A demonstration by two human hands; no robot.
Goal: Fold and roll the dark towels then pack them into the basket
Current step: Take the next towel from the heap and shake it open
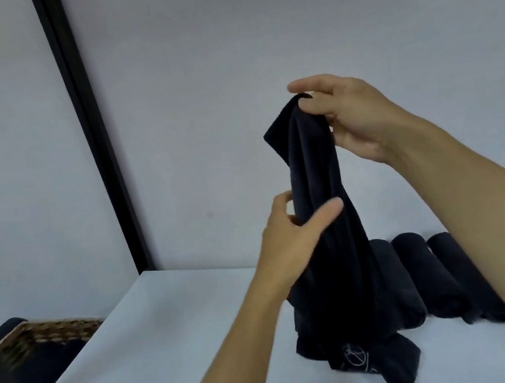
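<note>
- Our right hand (352,117) pinches the top corner of a dark towel (330,245), which hangs with its lower end bunched on the white table (169,339).
- Our left hand (295,234) closes its fingers (327,208) around the towel's middle.
- Behind this towel, three rolled towels (432,275) lie finished, not yet packed.
- The wicker basket (50,328), left of the table, holds dark cloth.
- The towel's pale stitched mark (356,358) is unreadable.

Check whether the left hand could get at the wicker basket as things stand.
Probably not yet: the left hand is busy gripping the hanging towel mid-length. The basket sits lower at the far left beyond the white table edge, with nothing blocking the path.
</note>
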